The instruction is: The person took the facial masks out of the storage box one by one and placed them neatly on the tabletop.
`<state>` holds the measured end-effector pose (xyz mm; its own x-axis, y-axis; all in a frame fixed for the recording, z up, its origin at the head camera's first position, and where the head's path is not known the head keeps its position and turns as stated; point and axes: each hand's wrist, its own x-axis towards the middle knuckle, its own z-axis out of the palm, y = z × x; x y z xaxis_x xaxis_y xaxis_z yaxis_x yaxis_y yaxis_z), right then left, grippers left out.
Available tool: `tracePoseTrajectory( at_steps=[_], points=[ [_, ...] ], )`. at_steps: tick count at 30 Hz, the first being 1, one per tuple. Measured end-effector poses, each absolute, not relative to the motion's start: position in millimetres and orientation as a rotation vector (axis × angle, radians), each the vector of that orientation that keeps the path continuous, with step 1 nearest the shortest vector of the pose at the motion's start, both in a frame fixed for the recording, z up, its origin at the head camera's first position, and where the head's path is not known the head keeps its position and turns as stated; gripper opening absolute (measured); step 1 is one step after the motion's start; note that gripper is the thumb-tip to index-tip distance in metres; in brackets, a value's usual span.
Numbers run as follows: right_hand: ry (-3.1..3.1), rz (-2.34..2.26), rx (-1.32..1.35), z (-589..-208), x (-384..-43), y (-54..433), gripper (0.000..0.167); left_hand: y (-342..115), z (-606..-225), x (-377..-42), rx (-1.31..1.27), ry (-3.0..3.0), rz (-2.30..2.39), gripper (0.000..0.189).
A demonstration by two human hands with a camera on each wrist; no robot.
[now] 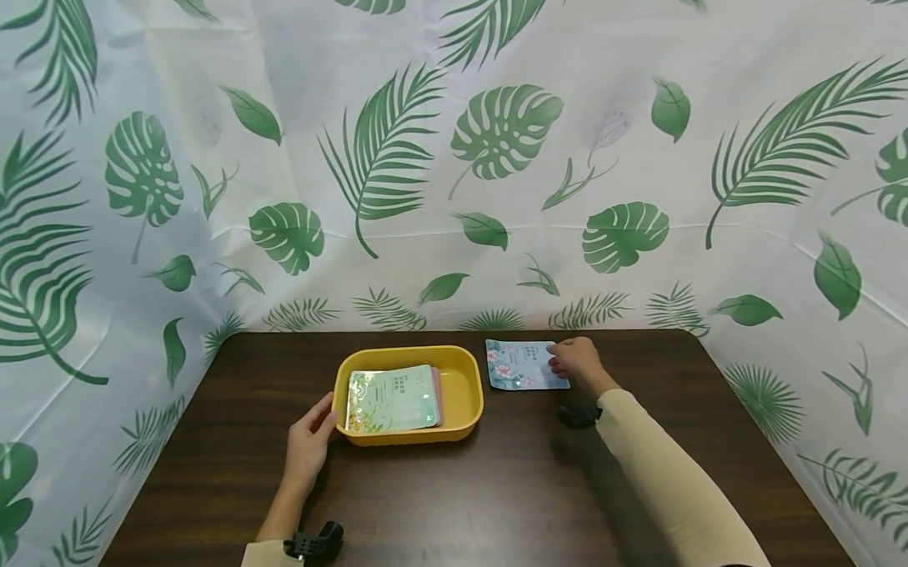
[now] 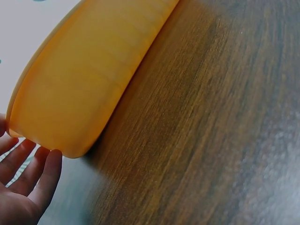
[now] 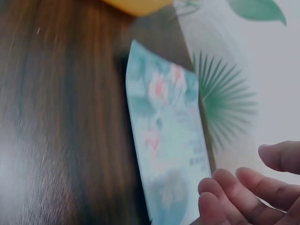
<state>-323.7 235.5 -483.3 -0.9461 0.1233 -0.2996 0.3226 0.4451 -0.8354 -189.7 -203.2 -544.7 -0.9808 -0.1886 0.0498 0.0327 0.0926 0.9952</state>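
A yellow plastic tray [image 1: 461, 400] stands on the table, holding a pale green flat sachet [image 1: 394, 400] on top of a pink one [image 1: 438, 392]. My left hand [image 1: 311, 439] is at the tray's left end, its extended fingertips [image 2: 54, 157] touching the outer wall in the left wrist view. To the tray's right lies a light blue sachet [image 1: 524, 365] printed with pink flowers. Over its right end is my right hand [image 1: 579, 364]. The right wrist view shows the thumb apart from bent fingers [image 3: 225, 187], which overlap the sachet's edge.
The dark wooden table [image 1: 454, 500] reaches back to a white curtain [image 1: 528, 256] with green leaf prints, which also hangs along both sides. Each wrist wears a black band, seen on the left wrist [image 1: 316, 542] and the right [image 1: 579, 415].
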Motion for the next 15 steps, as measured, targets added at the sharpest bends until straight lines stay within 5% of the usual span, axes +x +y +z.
tracePoseTrajectory(
  at_steps=[15],
  points=[
    [2.353,-1.699,0.250,-461,-320,202,0.043,-203,-546,-190,0.169,-2.180,-2.014,0.043]
  ],
)
